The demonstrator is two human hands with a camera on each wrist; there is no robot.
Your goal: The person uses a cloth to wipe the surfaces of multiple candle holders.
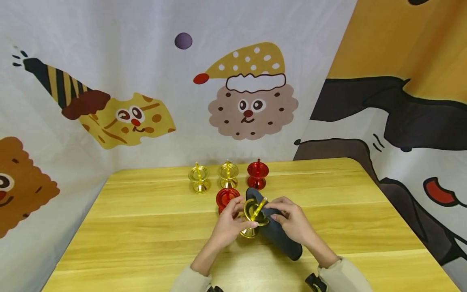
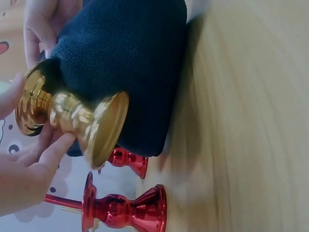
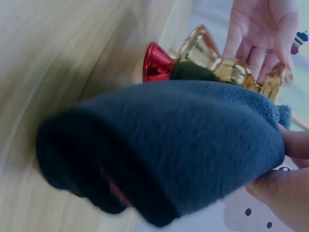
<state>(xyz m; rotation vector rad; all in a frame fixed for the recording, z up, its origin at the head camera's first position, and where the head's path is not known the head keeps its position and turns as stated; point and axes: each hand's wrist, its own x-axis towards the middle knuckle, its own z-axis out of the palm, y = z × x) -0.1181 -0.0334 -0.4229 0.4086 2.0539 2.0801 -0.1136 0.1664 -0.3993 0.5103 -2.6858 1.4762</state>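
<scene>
My left hand (image 1: 230,224) grips a shiny gold candle holder (image 2: 72,111) by its dish and stem, tilted, its flared base facing the table in the left wrist view. A thin gold stick rises from the middle of its dish. With thumb and fingers my right hand (image 1: 292,219) pinches a dark blue-grey cloth (image 3: 193,140) at the dish's right rim. The rest of the cloth hangs folded down toward the table. Just behind my left hand stands a red candle holder (image 1: 227,198), partly covered by the fingers.
Along the table's back edge stand two gold candle holders (image 1: 199,178) and another red one (image 1: 258,174). The wooden table (image 1: 146,227) ends at a curtain (image 1: 146,48) printed with cartoon biscuits and cheese.
</scene>
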